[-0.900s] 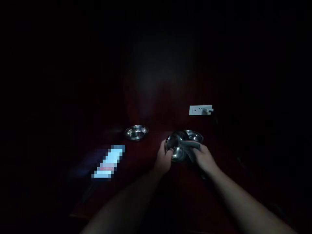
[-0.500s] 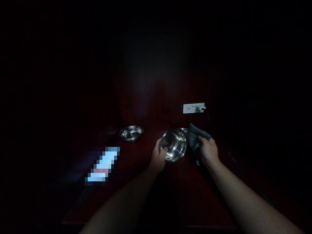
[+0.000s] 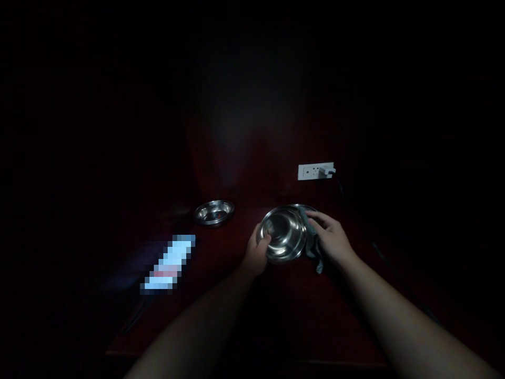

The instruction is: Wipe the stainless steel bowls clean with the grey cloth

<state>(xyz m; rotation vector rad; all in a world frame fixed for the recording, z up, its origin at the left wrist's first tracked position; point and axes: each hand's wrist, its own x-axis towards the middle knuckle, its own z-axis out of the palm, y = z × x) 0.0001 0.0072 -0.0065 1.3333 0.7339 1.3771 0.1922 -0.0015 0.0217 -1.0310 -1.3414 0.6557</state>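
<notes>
A shiny steel bowl (image 3: 286, 239) is tilted with its mouth toward me, above the dark red table. My left hand (image 3: 256, 253) grips its left edge, thumb over the rim. On the bowl's right side, my right hand (image 3: 331, 237) holds a grey-green cloth (image 3: 313, 245) against the rim, part of the cloth hanging below. Behind the bowl, the rim of another steel dish (image 3: 298, 206) shows; most of it is hidden.
A second steel bowl (image 3: 214, 212) sits at the back left of the table (image 3: 221, 258). Left of my hands lies a bright, pixelated screen (image 3: 171, 263). A white wall socket (image 3: 315, 171) with a plug and cable is behind. Surroundings are very dark.
My right hand has moved left, bringing the cloth from beside the bowl onto its right rim. My left hand keeps hold of the bowl, nearly in place.
</notes>
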